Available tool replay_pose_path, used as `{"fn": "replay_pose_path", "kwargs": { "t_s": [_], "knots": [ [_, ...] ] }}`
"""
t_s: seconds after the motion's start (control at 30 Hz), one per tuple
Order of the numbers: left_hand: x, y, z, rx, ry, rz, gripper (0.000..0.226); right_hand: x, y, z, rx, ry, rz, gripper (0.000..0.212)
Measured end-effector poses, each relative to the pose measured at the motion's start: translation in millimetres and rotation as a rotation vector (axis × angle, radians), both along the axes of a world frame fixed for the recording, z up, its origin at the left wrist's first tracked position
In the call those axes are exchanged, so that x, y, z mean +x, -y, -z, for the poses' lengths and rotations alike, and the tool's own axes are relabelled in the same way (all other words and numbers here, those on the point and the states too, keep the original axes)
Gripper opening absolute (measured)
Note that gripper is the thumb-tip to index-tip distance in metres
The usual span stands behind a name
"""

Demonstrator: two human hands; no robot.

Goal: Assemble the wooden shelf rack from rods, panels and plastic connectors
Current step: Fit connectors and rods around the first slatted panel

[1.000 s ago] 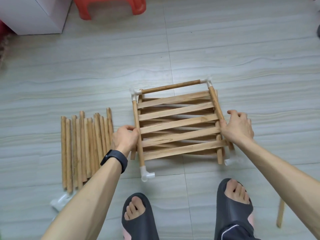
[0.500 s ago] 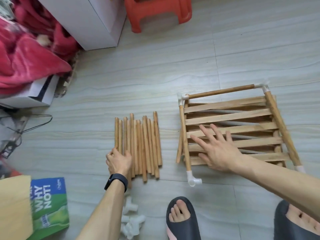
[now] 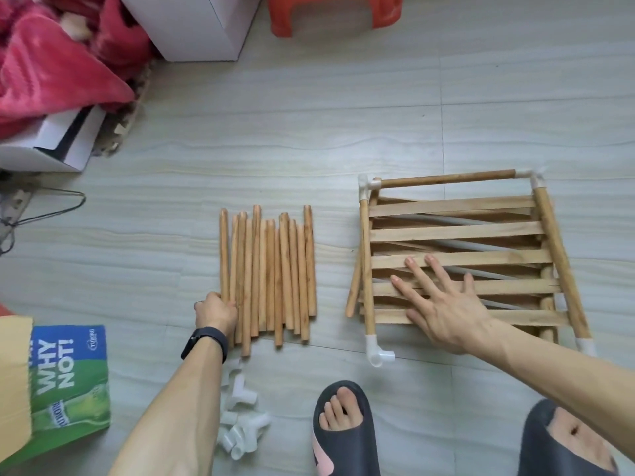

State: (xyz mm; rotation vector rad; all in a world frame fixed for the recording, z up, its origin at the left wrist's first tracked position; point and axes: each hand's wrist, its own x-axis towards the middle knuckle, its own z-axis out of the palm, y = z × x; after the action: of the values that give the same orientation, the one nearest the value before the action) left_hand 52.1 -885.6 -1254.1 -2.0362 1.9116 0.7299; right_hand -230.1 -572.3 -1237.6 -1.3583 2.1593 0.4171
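Observation:
A row of several loose wooden rods (image 3: 271, 273) lies on the floor at centre. My left hand (image 3: 214, 310) curls round the leftmost rod near its lower end. To the right sits a stack of slatted wooden panels (image 3: 457, 231) inside a partly built rod frame with white plastic connectors at its corners (image 3: 376, 352). My right hand (image 3: 443, 304) rests flat on the slats with its fingers spread. A heap of loose white connectors (image 3: 240, 417) lies beside my left forearm.
My two feet in dark sandals (image 3: 343, 431) stand at the bottom edge. A green and blue carton (image 3: 65, 386) is at the lower left, red cloth (image 3: 51, 60) and a white box (image 3: 192, 25) at the upper left, a red stool (image 3: 333, 12) at the top.
Both hands let go of the frame's side rods. My left hand went left to the loose rods and closed on one; my right hand came to rest flat on the slats. The view panned left.

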Motion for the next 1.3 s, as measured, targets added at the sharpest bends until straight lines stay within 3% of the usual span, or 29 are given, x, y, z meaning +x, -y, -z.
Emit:
{"fn": "replay_pose_path", "kwargs": {
  "t_s": [0.17, 0.3, 0.4, 0.5, 0.53, 0.6, 0.67, 0.77, 0.9, 1.1, 1.3],
  "knots": [
    [-29.1, -5.6, -23.0, -0.171, -0.133, -0.062, 0.038, -0.6, -3.4, 2.7, -0.005, -0.015, -0.064, 0.066],
    [-66.6, -31.4, -52.7, -0.263, -0.461, 0.280, 0.034, 0.5, 3.8, -12.0, -0.080, -0.002, -0.024, 0.070],
    [-103.8, -77.7, -74.3, -0.232, -0.594, 0.591, 0.029, 13.5, 1.9, -38.9, -0.400, 0.243, 0.395, 0.074],
    [-132.0, -135.8, -87.4, -0.210, -0.654, 0.959, 0.031, 32.4, -9.2, -71.2, -0.744, 0.940, 1.121, 0.067],
    [-137.3, -153.4, -89.6, -0.217, -0.649, 1.068, 0.032, 35.4, -15.7, -75.4, -0.811, 1.088, 1.305, 0.063],
    [-141.1, -180.1, -90.5, -0.223, -0.634, 1.185, 0.034, 36.4, -32.4, -77.6, -0.895, 1.145, 1.474, 0.043],
    [-134.8, -197.9, -86.7, -0.227, -0.646, 1.162, 0.039, 36.8, -50.8, -75.6, -0.951, 1.106, 1.589, 0.027],
    [-109.0, -216.4, -72.7, -0.187, -0.605, 0.874, 0.057, 34.9, -78.3, -68.9, -0.990, 0.992, 1.816, 0.027],
    [-75.9, -230.6, -43.7, 0.144, -0.412, 0.471, 0.079, 38.3, -101.7, -52.2, -0.955, 0.890, 1.860, 0.026],
    [-73.0, -232.3, -30.8, 0.291, -0.352, 0.426, 0.034, 55.9, -106.8, -36.1, -0.778, 0.942, 1.750, 0.027],
    [-77.9, -223.2, -38.0, 0.361, -0.359, 0.455, 0.042, 57.0, -105.3, -31.2, -0.755, 0.996, 1.743, 0.027]
  ]
}}
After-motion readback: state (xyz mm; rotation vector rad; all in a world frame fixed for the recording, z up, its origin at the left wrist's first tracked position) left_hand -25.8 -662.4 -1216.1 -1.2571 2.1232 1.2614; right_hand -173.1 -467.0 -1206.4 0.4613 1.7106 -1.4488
